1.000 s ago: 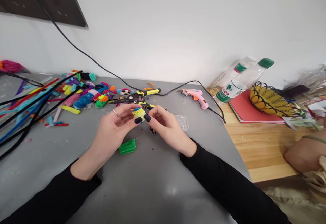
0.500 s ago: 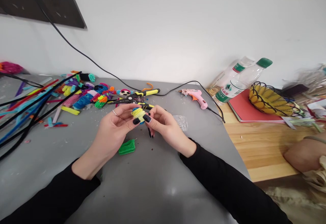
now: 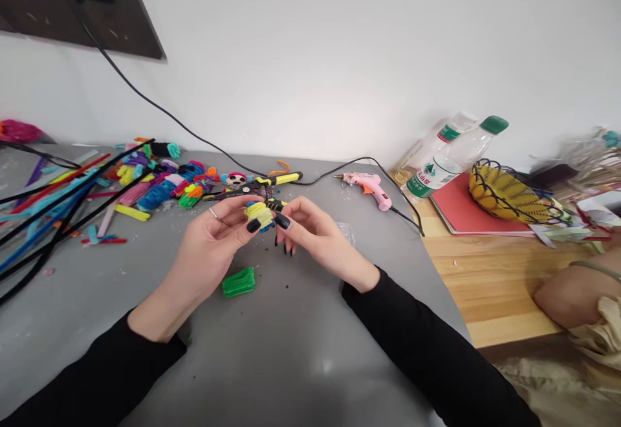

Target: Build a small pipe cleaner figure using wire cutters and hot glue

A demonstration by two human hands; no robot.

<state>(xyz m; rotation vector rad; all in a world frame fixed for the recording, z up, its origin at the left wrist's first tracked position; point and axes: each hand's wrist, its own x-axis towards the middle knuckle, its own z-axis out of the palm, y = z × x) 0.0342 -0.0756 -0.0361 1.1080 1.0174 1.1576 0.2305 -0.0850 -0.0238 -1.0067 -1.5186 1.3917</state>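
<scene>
Between my hands, above the grey table, is a small yellow and blue pipe-cleaner piece (image 3: pixel 262 215). My left hand (image 3: pixel 213 239) pinches it from the left, thumb in front and fingers behind. The thumb and forefinger of my right hand (image 3: pixel 313 236) close on its right edge, partly hiding it. Below them a flat green pipe-cleaner piece (image 3: pixel 239 282) lies on the table. Just behind my hands are yellow-and-black pliers (image 3: pixel 264 184) and a small panda-faced figure (image 3: pixel 236 178).
Loose pipe cleaners (image 3: pixel 58 200) and bundled colourful ones (image 3: pixel 165 184) cover the left. A pink glue gun (image 3: pixel 371 187) lies at the back, its cord trailing. Plastic bottles (image 3: pixel 436 171), a red folder (image 3: pixel 453 204) and a yellow basket (image 3: pixel 509 194) stand right, near another person's arm (image 3: pixel 577 284).
The yellow and blue piece has turned a little in my fingers, with its yellow side more toward me. My right fingers have shifted slightly at its edge.
</scene>
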